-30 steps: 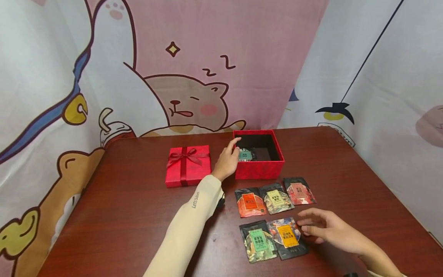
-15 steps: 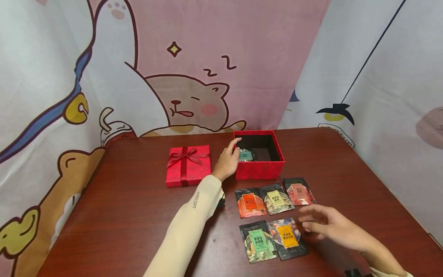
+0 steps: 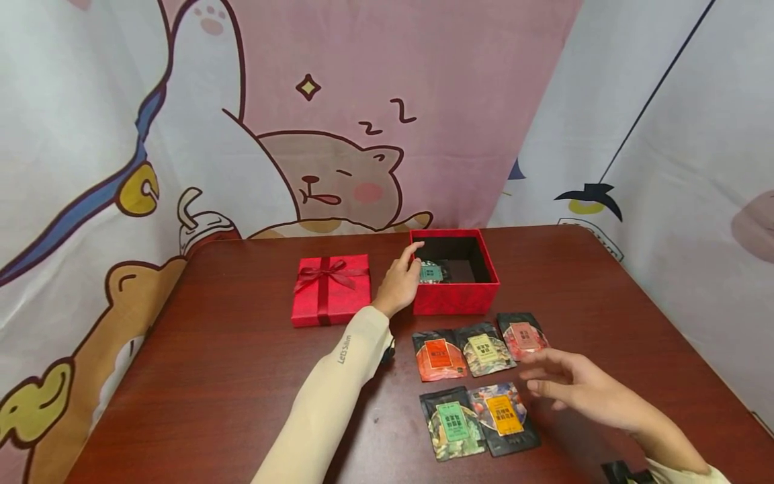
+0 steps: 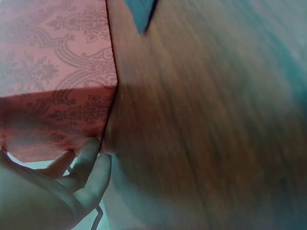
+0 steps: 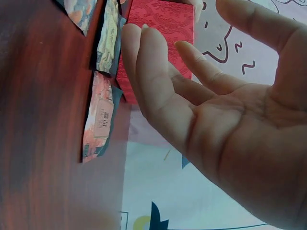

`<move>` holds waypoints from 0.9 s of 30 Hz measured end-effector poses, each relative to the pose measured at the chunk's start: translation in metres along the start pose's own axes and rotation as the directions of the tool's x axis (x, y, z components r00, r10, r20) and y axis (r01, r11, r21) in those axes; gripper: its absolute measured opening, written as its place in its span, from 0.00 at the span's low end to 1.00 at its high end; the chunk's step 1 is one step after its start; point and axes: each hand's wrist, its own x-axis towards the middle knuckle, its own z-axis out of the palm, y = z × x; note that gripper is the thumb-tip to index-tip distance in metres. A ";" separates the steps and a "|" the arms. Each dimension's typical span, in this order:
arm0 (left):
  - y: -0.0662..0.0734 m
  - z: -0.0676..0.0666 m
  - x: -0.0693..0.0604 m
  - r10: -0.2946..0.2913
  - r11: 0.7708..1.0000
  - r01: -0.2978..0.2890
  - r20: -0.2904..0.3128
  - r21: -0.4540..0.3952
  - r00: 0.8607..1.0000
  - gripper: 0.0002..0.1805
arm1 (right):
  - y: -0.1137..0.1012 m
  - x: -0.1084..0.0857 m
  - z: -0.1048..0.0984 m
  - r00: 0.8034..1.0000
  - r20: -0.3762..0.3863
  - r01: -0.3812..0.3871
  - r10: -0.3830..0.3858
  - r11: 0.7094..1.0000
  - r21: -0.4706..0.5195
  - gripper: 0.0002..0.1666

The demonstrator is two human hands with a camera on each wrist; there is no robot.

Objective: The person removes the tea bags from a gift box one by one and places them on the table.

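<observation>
At the left wall of an uncovered red gift box (image 3: pixel 455 299), my left hand (image 3: pixel 399 279) rests with relaxed fingers touching the side near the rim. In the left wrist view, several of its fingers (image 4: pixel 88 160) lie against the patterned outer wall. A teal-labelled pouch (image 3: pixel 432 271) lies inside the box. My right hand (image 3: pixel 583 390) hovers over the table with loosely bent fingers and nothing in its palm. Nearest to it are a pink-labelled pouch (image 3: pixel 523 335) and an orange-labelled pouch (image 3: pixel 504 415). Whether the fingertips touch the pink one cannot be told.
A red lid (image 3: pixel 331 289) with a ribbon bow lies left of the box. In front of the box are a red-labelled pouch (image 3: pixel 439 355) and a yellow-labelled pouch (image 3: pixel 485 348). A green-labelled pouch (image 3: pixel 452 423) lies nearer. A printed curtain (image 3: pixel 459 114) hangs behind the table.
My right hand has shifted slightly away from the orange-labelled pouch, up toward the pink-labelled one. My left hand stays at the box. The view has moved a little.
</observation>
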 end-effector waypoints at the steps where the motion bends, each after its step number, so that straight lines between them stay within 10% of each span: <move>1: 0.000 0.000 0.000 0.000 1.000 0.000 0.000 0.000 1.000 0.25 | -0.001 0.001 0.000 1.000 -0.003 -0.002 0.002 1.000 -0.008 0.33; 27: 0.000 0.001 0.000 0.004 1.000 -0.004 -0.008 0.011 1.000 0.25 | -0.040 0.027 -0.013 0.986 -0.048 0.155 -0.160 0.983 -0.094 0.28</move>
